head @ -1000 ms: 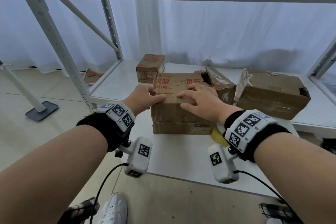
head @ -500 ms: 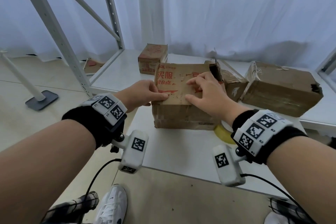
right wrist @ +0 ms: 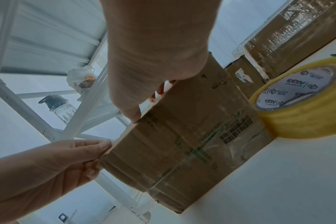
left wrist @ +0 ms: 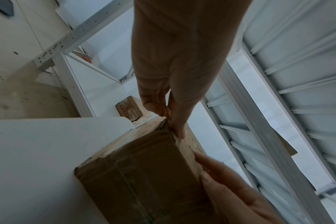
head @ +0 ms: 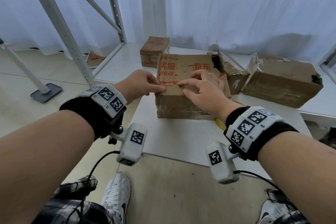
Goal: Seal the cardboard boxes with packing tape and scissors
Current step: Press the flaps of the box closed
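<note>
White curtains hang behind a metal rack (head: 72,45), and we stand at a white worktop (head: 174,140). Our box (head: 189,85) sits in the middle of it, with red words on its top flap. Our left hand (head: 140,84) is at the box's left top edge, and its fingers (left wrist: 159,106) and thumb pinch the flap there. Our right hand (head: 205,89) lies on top of the box. Its fingers (head: 198,76) are bent a little and spread, and the tips press the flap down. A yellow tape roll (right wrist: 301,103) lies flat just right of the box, touching it. More boxes (head: 280,80) sit on the rack's shelf behind it.
</note>
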Tool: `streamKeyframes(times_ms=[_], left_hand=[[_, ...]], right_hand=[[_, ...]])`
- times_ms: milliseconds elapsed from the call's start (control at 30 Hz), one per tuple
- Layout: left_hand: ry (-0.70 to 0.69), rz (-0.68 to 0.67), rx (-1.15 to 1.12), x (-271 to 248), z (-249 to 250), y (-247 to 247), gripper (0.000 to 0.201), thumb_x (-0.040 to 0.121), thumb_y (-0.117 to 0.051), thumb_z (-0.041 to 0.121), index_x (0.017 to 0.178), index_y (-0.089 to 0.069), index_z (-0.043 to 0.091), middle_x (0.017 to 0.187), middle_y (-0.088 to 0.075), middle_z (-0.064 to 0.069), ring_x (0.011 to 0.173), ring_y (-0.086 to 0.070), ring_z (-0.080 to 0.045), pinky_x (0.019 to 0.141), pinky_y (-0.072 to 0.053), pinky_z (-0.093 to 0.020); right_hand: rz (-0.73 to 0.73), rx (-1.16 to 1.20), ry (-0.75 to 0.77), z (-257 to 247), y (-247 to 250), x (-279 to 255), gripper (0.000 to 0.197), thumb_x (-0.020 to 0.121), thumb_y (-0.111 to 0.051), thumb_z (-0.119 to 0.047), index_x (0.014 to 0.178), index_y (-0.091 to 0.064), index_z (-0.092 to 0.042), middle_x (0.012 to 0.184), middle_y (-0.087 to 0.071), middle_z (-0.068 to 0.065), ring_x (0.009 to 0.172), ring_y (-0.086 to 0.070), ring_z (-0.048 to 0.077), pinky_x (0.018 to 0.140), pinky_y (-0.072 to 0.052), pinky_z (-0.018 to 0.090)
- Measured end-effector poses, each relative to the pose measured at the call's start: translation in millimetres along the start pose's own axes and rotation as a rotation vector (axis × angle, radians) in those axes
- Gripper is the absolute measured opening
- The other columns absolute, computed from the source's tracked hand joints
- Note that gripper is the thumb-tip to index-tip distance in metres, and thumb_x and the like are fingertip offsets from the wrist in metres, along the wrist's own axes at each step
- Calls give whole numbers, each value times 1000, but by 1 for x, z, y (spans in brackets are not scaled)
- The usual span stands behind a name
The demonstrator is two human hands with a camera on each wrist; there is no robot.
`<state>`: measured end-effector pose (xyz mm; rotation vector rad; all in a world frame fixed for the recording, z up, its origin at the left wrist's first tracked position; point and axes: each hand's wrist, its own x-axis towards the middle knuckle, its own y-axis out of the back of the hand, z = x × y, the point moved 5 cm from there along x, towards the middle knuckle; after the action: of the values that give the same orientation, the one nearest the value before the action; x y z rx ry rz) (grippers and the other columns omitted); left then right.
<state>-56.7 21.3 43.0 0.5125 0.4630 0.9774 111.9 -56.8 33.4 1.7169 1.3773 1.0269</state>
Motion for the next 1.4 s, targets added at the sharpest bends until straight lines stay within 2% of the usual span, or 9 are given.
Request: streamKeyframes(times_ms=[167,267,467,600,733,867,967,1133,1400], left_hand=[[-68,-110,-75,-9,4,2,14,84,-70,9,90,-57,7,88,-59,1,69,-56,-3,57,-44,-7],[-92,-178,-96,-13,4,-2,15,85,-69,9,88,-55,6,101,-64,-8,79,-59,-8,67,-50,-14],[-44,-35,-123,-10,-6,-3,29,86,-69,27,92,-59,0,88,-62,1,70,-56,-6,59,-51,-13],[53,67,-125,-4,-13,-9,29,85,-70,32,84,-56,7,94,-63,-2,79,-59,-9,61,-51,-17],[161,98,-188,0,-12,-8,27,82,-74,30,81,-61,7,87,-64,-4,74,-61,-9,59,-54,-16],[274,78,-288,3,-13,-8,31,81,-75,27,95,-60,3,92,-64,-7,77,-61,-11,57,-53,-18],[304,86,-293,5,-14,-8,36,80,-76,26,102,-60,2,95,-64,-7,78,-61,-11,55,-52,-18],[332,88,-318,6,-17,-10,28,81,-76,24,94,-60,5,91,-64,-6,75,-60,-11,54,-51,-18],[418,120,-493,-1,-25,-18,27,80,-77,20,98,-63,4,91,-64,-7,75,-56,-12,60,-47,-20]], right_hand=[[-24,106,-27,0,-2,1,2,89,-58,-46,90,-59,-46,122,-40,-14,128,-27,14,109,-8,37],[-11,92,-9,-1,-6,0,8,86,-63,-48,87,-58,-42,116,-40,-15,125,-30,13,108,-9,35],[38,141,11,-3,-3,2,13,89,-60,-44,84,-62,-32,111,-48,-13,116,-37,11,101,-16,30],[93,185,-33,-3,0,12,13,87,-66,-35,90,-56,-28,103,-50,-7,105,-48,15,103,-37,45],[47,149,-62,-4,-2,21,11,86,-67,-35,81,-60,-29,105,-50,-3,110,-47,20,103,-37,47],[38,167,-69,-4,-3,27,10,85,-68,-35,79,-61,-32,111,-52,-1,111,-47,20,103,-37,48],[33,167,-21,-2,-3,25,5,88,-64,-37,89,-69,-38,112,-51,-3,113,-43,19,106,-32,47],[-39,87,146,2,-3,12,29,91,-59,-40,119,-65,-38,111,-46,-7,109,-35,11,106,-24,37],[-10,-37,199,-6,-6,7,31,94,-56,-37,125,-62,-34,113,-47,-7,113,-39,17,101,-23,34]])
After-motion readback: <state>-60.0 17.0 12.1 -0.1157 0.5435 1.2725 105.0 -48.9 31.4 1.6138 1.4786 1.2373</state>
